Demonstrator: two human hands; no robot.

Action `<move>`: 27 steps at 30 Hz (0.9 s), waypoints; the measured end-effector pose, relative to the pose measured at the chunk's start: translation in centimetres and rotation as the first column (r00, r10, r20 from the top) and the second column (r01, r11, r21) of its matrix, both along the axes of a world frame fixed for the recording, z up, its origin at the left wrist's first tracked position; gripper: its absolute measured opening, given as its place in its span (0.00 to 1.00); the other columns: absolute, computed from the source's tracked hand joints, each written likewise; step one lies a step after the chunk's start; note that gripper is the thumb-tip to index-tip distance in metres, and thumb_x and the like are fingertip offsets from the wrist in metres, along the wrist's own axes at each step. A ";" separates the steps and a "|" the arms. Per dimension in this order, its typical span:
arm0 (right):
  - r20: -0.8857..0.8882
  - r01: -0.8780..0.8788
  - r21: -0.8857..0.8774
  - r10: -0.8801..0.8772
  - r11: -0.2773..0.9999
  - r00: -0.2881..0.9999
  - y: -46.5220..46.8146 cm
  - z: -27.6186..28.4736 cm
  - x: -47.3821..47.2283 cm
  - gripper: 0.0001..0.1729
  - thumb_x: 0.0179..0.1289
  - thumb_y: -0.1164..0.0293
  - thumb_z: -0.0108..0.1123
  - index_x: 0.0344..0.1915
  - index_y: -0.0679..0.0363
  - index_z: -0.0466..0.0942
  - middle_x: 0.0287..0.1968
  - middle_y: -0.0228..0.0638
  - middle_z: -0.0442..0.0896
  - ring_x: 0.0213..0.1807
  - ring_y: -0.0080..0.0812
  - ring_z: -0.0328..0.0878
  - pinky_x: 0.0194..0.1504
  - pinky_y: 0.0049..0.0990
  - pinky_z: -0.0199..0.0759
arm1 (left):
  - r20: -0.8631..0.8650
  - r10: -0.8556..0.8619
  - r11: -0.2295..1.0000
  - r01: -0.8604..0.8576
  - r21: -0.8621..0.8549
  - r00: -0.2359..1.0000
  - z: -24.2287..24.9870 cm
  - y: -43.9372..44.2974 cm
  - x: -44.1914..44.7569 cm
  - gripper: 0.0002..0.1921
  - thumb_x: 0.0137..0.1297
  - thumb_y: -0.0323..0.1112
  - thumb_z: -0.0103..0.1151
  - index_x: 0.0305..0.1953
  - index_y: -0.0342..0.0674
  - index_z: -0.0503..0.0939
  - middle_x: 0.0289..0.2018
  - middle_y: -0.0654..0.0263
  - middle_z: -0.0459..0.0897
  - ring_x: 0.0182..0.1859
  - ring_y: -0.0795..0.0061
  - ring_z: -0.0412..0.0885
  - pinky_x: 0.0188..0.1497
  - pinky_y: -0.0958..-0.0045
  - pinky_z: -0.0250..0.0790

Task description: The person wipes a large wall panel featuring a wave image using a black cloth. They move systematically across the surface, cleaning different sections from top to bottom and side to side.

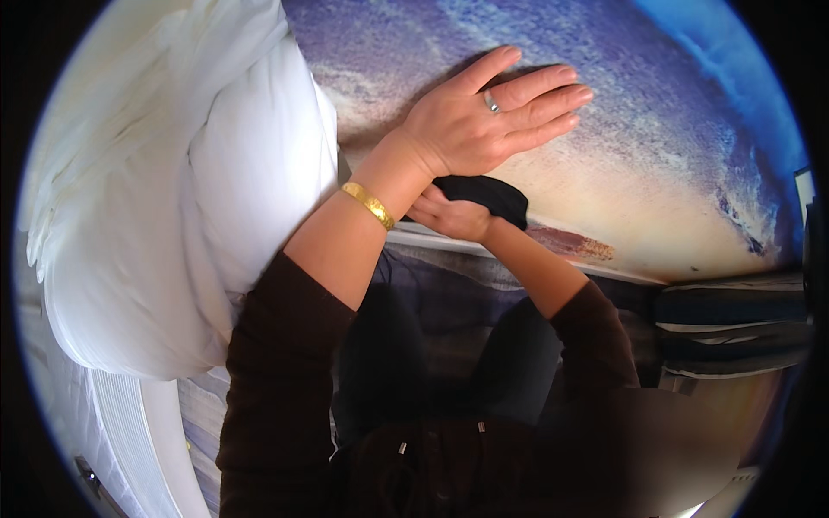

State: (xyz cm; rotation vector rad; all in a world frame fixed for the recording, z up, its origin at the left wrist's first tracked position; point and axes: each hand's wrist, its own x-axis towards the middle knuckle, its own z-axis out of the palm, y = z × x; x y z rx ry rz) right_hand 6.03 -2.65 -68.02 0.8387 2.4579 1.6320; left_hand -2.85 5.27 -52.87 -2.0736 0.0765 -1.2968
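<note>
My left hand (476, 110) lies palm down on a sheet-like surface (622, 188) printed with a sea and beach scene. Its fingers are spread a little, and it wears a silver ring (491, 101). A gold bracelet (368, 205) circles the left wrist. Below that wrist, my right hand (453, 213) is curled at the near edge of the printed surface. It grips a black fabric item (489, 195), whose exact kind I cannot tell. The left forearm crosses above the right fingertips and hides part of them.
A thick white duvet (259, 149) is bunched at the left, against my left forearm. Dark striped fabric (732, 317) is at the right. A patterned rug or cloth (447, 272) lies below the edge, around my knees. A white ribbed panel (123, 414) stands at lower left.
</note>
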 end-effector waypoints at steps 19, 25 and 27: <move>0.491 0.120 -0.236 0.012 0.964 0.871 -6.4 -7.0 7.7 0.27 0.65 0.69 0.49 0.63 0.64 0.74 0.65 0.48 0.76 0.70 0.42 0.68 0.74 0.30 0.55 | -0.005 0.002 1.000 -0.002 0.016 1.000 0.4 -0.2 0.0 0.19 0.67 0.39 0.55 0.58 0.59 0.81 0.69 0.80 0.72 0.72 0.78 0.66 0.77 0.58 0.48; -0.579 0.090 -0.123 -0.145 0.988 0.803 -9.6 6.1 9.4 0.25 0.59 0.70 0.57 0.57 0.42 0.82 0.59 0.21 0.83 0.64 0.31 0.76 0.55 0.24 0.68 | -0.021 0.007 1.000 -0.007 -0.007 1.000 0.3 -0.3 -0.3 0.17 0.68 0.40 0.54 0.57 0.60 0.82 0.68 0.81 0.73 0.72 0.79 0.66 0.77 0.58 0.47; -0.677 0.129 0.065 -0.051 0.990 0.735 -9.8 5.1 9.9 0.27 0.53 0.71 0.61 0.54 0.37 0.83 0.59 0.18 0.83 0.61 0.28 0.77 0.46 0.29 0.71 | -0.013 -0.040 0.995 0.039 -0.089 0.999 0.1 -0.8 0.4 0.17 0.66 0.38 0.56 0.54 0.59 0.84 0.63 0.79 0.79 0.69 0.77 0.70 0.74 0.58 0.52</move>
